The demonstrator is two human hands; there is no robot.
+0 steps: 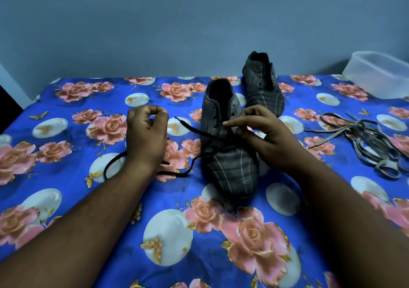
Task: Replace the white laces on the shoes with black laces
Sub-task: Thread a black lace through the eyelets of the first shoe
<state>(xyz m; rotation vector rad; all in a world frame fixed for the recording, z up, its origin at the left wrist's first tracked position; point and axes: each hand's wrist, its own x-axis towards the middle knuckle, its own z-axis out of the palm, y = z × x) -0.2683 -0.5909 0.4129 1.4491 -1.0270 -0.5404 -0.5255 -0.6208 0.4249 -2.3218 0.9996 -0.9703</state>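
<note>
So, lines below:
Left hand [147,133]: curled, thumb and forefinger meeting in a ring; pinching the black lace [194,134] or nothing, cannot tell.
Right hand [269,136]: pinching the lace's other strand at the eyelets of the near shoe [228,146], between both hands.
Lace: crossed low over the tongue, one aglet free just right of the left hand, slack looping under the left wrist.
Far shoe [263,84]: beyond the right hand, unlaced.
White laces [371,141]: heaped well right of the right hand.
Bed cover [66,102]: under everything.
Risk, uneven ends: likely if pulled from one side only.
Risk, skipped eyelet: dark lace on dark shoe, easily misread.
Risk, snag: slack loop catching the left wrist, dragging the shoe.
</note>
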